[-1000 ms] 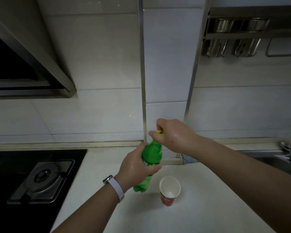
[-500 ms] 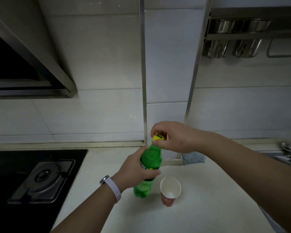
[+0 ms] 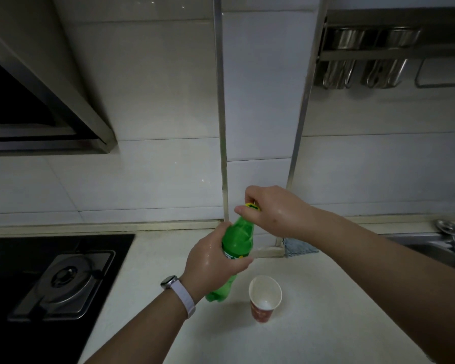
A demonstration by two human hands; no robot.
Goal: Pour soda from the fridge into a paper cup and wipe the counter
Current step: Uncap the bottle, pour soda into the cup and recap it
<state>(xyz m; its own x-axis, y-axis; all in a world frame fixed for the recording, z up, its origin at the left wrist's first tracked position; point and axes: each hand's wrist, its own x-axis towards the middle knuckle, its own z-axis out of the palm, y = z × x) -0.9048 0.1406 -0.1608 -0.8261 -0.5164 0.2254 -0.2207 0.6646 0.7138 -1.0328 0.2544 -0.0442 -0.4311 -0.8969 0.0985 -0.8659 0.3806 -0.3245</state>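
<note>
The left hand (image 3: 213, 261) is wrapping its fingers round the middle of a green soda bottle (image 3: 238, 237), holding it upright with its base resting on or just above the pale desk (image 3: 313, 324); which of the two cannot be told. The right hand (image 3: 276, 211) is reaching over from the right, its fingertips pinching the yellow cap (image 3: 252, 207) at the bottle's top. A paper cup (image 3: 264, 298), red outside and white inside, is standing open and upright on the desk just right of the bottle's base, apart from it. A blue-grey cloth (image 3: 298, 248) is lying by the wall behind the right forearm. A black gas hob (image 3: 63, 282) is sitting at the left and a steel sink (image 3: 441, 253) at the far right
</note>
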